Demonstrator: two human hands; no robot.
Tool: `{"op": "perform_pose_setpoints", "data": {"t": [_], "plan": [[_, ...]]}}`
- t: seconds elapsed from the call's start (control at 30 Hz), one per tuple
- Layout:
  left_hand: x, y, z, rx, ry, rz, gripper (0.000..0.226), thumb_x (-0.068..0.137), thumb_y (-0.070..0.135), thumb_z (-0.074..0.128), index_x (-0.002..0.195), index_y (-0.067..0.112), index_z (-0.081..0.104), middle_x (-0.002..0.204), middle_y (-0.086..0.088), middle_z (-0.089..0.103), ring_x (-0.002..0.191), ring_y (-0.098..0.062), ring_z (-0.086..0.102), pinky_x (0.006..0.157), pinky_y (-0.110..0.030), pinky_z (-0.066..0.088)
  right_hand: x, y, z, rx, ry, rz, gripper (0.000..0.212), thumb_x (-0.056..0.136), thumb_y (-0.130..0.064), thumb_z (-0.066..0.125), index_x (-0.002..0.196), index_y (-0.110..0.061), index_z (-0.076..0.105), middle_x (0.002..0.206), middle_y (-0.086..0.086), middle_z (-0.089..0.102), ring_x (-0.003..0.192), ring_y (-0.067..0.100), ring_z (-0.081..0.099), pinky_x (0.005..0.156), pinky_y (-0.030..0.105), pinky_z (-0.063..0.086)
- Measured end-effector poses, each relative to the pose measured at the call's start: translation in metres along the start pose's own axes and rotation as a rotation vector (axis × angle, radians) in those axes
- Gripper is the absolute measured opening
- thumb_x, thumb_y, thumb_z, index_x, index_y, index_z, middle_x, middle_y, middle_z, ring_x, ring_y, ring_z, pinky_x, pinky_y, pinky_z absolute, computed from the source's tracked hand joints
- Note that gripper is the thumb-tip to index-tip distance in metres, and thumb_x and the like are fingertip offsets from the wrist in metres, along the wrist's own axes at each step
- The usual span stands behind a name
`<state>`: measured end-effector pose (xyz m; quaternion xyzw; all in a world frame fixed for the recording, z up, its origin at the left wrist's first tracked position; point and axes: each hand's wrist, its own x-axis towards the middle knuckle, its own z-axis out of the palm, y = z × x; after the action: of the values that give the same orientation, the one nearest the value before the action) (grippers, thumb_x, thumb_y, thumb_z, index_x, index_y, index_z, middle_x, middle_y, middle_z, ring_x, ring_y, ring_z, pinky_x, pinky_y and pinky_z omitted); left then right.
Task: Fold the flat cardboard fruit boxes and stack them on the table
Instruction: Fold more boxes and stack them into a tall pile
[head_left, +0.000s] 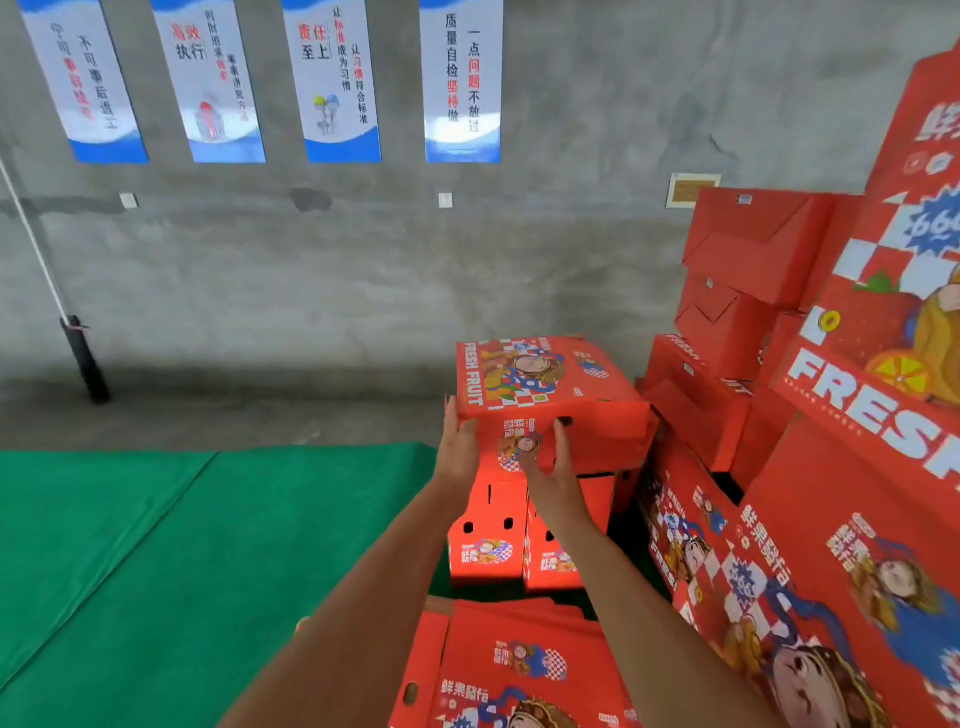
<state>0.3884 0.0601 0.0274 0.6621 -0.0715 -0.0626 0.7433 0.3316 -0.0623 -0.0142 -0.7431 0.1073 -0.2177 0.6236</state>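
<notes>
A folded red fruit box (550, 384) with "FRESH FRUIT" print sits on top of a low stack of folded boxes (488, 535) on the green-covered table (156, 545). My left hand (457, 447) touches its near left corner with straight fingers. My right hand (550, 467) presses flat on its front face, with the fingertips near the handle slot. A pile of flat red cardboard boxes (509, 670) lies at the bottom, under my forearms.
Large heaps of folded red boxes (737, 291) and leaning flat ones (857, 467) fill the right side. A grey concrete wall with several posters (337, 78) stands behind. A black pole (85, 364) stands at far left.
</notes>
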Motion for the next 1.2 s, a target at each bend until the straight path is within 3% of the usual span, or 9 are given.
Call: {"op": "perform_pose_setpoints", "data": {"t": [0.07,0.17,0.37,0.53,0.63,0.73,0.87,1.1,1.2], "plan": [[-0.004,-0.008,-0.005,-0.019,-0.011,0.002,0.059,0.109,0.038,0.039,0.163,0.04,0.013,0.156,0.003,0.042,0.129,-0.018,0.057,0.109,-0.047,0.047,-0.007,0.005,-0.003,0.034,0.021,-0.001,0.073,0.103,-0.02,0.061,0.161,-0.04,0.021,0.156,-0.005,0.04,0.112,-0.01,0.052,0.094,0.013,0.041],[-0.018,-0.014,-0.014,-0.042,-0.014,0.035,0.057,0.109,0.044,0.04,0.161,0.041,0.016,0.148,0.011,0.044,0.12,-0.007,0.057,0.1,-0.036,0.049,-0.029,0.002,-0.005,0.095,0.105,-0.002,0.063,0.104,-0.023,0.058,0.156,-0.048,0.031,0.124,-0.004,0.054,0.079,-0.009,0.055,0.071,0.013,0.045],[-0.088,-0.047,-0.043,0.118,-0.007,0.065,0.056,0.105,0.008,0.053,0.153,0.031,0.037,0.144,0.006,0.049,0.137,-0.012,0.043,0.102,-0.013,0.038,-0.123,0.032,-0.003,0.044,0.043,0.058,0.057,0.106,-0.018,0.053,0.158,-0.035,0.036,0.157,-0.012,0.039,0.137,0.012,0.049,0.101,0.027,0.041],[-0.174,-0.127,-0.083,0.484,-0.139,-0.042,0.06,0.101,0.003,0.06,0.156,0.017,0.039,0.156,-0.013,0.045,0.142,-0.034,0.045,0.117,-0.047,0.038,-0.219,0.091,0.004,-0.269,-0.163,0.146,0.059,0.102,-0.014,0.062,0.157,-0.023,0.041,0.158,0.003,0.044,0.143,0.022,0.046,0.116,0.04,0.041],[-0.22,-0.175,-0.119,0.898,-0.181,-0.129,0.072,0.097,0.028,0.069,0.159,0.027,0.033,0.163,-0.011,0.034,0.15,-0.035,0.032,0.12,-0.053,0.03,-0.275,0.125,0.001,-0.462,-0.403,0.144,0.066,0.098,-0.025,0.071,0.156,-0.023,0.041,0.158,0.008,0.042,0.147,0.026,0.041,0.117,0.037,0.037],[-0.259,-0.214,-0.157,1.162,-0.218,-0.261,0.093,0.088,0.053,0.073,0.162,0.04,0.018,0.172,-0.01,-0.001,0.157,-0.035,-0.008,0.124,-0.063,0.003,-0.321,0.164,-0.009,-0.802,-0.619,0.1,0.097,0.084,-0.063,0.073,0.163,-0.038,0.022,0.173,0.0,0.004,0.159,0.024,0.005,0.126,0.049,0.018],[-0.307,-0.239,-0.183,1.366,-0.172,-0.326,0.113,0.08,0.081,0.061,0.162,0.038,-0.004,0.168,-0.011,-0.026,0.153,-0.04,-0.024,0.119,-0.064,-0.017,-0.367,0.19,-0.009,-1.127,-0.685,0.025,0.139,0.063,-0.09,0.067,0.163,-0.036,-0.014,0.159,-0.003,-0.046,0.149,0.025,-0.033,0.122,0.057,-0.007],[-0.37,-0.251,-0.189,1.461,-0.197,-0.228,0.102,0.091,0.08,0.041,0.164,0.021,-0.001,0.17,-0.016,-0.016,0.156,-0.037,-0.018,0.124,-0.055,-0.009,-0.417,0.178,-0.018,-1.265,-0.713,0.029,0.118,0.085,-0.067,0.07,0.163,-0.029,-0.009,0.168,0.007,-0.028,0.157,0.039,-0.012,0.128,0.056,0.01],[-0.397,-0.247,-0.191,1.507,-0.212,-0.206,0.1,0.092,0.068,0.052,0.162,0.013,0.007,0.171,-0.017,-0.006,0.157,-0.035,-0.012,0.128,-0.053,0.0,-0.438,0.166,-0.03,-1.265,-0.781,0.055,0.108,0.09,-0.068,0.061,0.164,-0.029,-0.008,0.171,0.009,-0.018,0.158,0.037,-0.01,0.126,0.055,0.019]]}}
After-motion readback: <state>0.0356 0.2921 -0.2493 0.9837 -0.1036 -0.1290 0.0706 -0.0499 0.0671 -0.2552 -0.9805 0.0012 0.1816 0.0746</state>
